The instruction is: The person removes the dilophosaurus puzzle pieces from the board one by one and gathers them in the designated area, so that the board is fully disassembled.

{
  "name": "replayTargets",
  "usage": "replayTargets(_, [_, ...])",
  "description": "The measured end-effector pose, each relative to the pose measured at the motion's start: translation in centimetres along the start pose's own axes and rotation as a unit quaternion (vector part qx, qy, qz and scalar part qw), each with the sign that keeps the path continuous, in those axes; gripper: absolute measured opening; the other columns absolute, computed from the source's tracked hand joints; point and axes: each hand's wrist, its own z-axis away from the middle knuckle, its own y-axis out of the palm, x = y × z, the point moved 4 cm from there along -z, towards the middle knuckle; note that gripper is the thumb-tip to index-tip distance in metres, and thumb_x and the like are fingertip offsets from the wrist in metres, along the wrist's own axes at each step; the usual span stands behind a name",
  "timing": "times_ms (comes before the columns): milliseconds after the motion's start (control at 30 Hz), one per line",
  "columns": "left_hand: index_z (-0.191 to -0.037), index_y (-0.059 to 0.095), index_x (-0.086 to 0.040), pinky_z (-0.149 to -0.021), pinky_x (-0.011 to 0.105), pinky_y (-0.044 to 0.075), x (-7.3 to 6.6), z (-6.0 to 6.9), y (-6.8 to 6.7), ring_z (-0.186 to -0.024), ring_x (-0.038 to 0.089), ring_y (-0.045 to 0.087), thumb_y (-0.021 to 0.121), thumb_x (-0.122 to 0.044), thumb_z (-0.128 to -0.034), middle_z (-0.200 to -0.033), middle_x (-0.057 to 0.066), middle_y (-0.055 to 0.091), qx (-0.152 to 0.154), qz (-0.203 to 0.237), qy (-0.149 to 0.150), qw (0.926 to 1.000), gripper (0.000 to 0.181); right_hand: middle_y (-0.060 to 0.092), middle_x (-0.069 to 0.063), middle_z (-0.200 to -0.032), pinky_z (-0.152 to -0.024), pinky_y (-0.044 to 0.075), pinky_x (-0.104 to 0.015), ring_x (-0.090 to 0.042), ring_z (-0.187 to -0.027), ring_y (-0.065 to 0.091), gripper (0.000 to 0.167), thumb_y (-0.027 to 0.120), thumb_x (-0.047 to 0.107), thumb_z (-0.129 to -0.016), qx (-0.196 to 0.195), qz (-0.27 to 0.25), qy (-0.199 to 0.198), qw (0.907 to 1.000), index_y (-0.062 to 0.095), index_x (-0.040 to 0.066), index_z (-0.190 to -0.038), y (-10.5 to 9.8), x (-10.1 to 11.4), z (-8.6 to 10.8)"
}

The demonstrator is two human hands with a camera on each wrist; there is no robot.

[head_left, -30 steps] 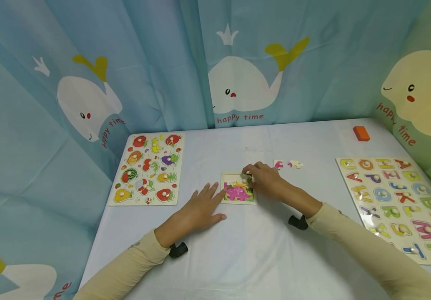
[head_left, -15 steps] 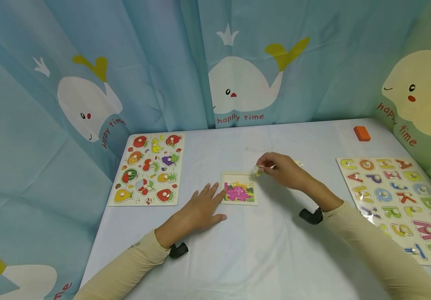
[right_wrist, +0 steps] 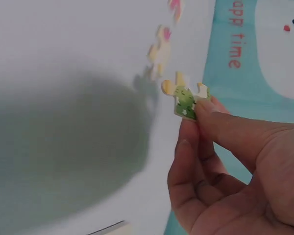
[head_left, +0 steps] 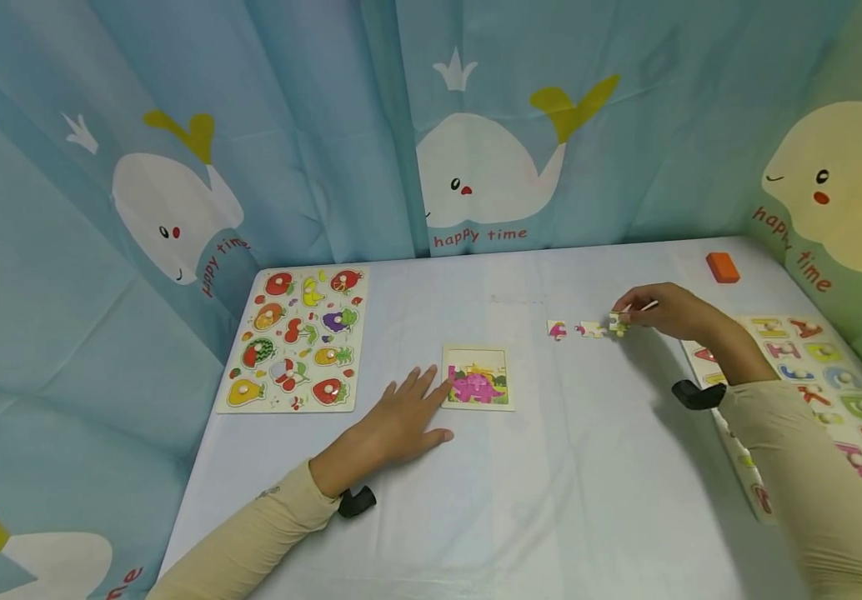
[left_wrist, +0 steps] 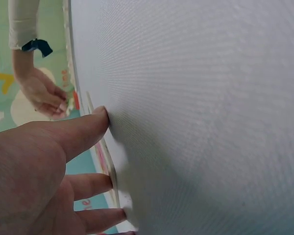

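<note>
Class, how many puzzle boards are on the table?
3: the fruit board at left, the dinosaur board by the left hand, and the letter board at right, partly hidden by the right arm.

Tray right of fruit board

Table: matt cloth-like cover, fine ribbed weave. Curtain: thin cloth, smooth, softly creased. Right sleeve: matt cloth. Puzzle piece: smooth printed face, wood-like edge. Right wrist mount: plastic-looking
</note>
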Motion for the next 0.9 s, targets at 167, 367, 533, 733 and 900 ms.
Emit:
replayTargets(167, [-0.167,0.032,-0.016,-0.124,0.065,0.027,-0.1,0.1,0.0,-0.162,0.04,0.02,0.064,-0.05,-0.1038,-0.175,0.015,0.021,0.001,0.004,0.0,1.0,0.079,0.065,-0.014,-0.105,-0.072,0.046,-0.026,-0.025,-0.096,0.052,0.021,0.065,0.007,-0.104,0.017,0.004,0.012,0.9998,0.07,-0.004,-0.121,0.4,-1.4,-0.2])
replayTargets(367, [-0.167,0.033,-0.015,-0.124,0.065,0.026,-0.1,0.1,-0.1,-0.162,0.04,0.019,0.064,-0.049,-0.1036,-0.175,0.015,0.021,0.0,0.008,-0.001,1.0,0.079,0.062,-0.019,-0.107,-0.078,0.042,-0.036,-0.034,-0.101,0.05,0.021,0.066,0.011,-0.104,0.021,0.023,0.033,0.999,0.069,-0.004,-0.119,0.9,-2.0,-0.7])
replayTargets(533, [-0.167,0.033,-0.015,-0.125,0.065,0.026,-0.1,0.1,-0.1,-0.162,0.04,0.019,0.064,-0.049,-0.1038,-0.175,0.015,0.021,0.001,0.007,-0.002,1.0,0.078,0.065,-0.024,-0.109,-0.08,0.045,-0.04,-0.037,-0.1,0.054,0.018,0.065,0.008,-0.103,0.01,0.036,0.032,0.9988,0.068,-0.005,-0.115,1.1,-2.2,-0.6])
replayTargets(733, [-0.167,0.033,-0.015,-0.125,0.065,0.026,-0.1,0.1,-0.2,-0.162,0.04,0.019,0.064,-0.049,-0.1041,-0.175,0.015,0.021,0.002,0.007,-0.002,1.0,0.078,0.065,-0.025,-0.101,-0.078,0.048,-0.044,-0.037,-0.092,0.057,0.014,0.062,0.004,-0.101,-0.046,0.059,0.024,0.9969,0.065,-0.007,-0.111,1.9,-1.6,-0.3])
replayTargets(900, [-0.167,0.033,-0.015,-0.125,0.065,0.026,-0.1,0.1,-0.1,-0.162,0.04,0.019,0.064,-0.049,-0.104,-0.175,0.015,0.021,0.003,0.005,-0.002,1.0,0.078,0.054,-0.035,-0.12,-0.091,0.049,-0.06,-0.047,-0.106,0.054,0.025,0.058,0.004,-0.104,-0.07,0.058,0.047,0.9947,0.059,-0.009,-0.125,2.9,0.5,-0.2])
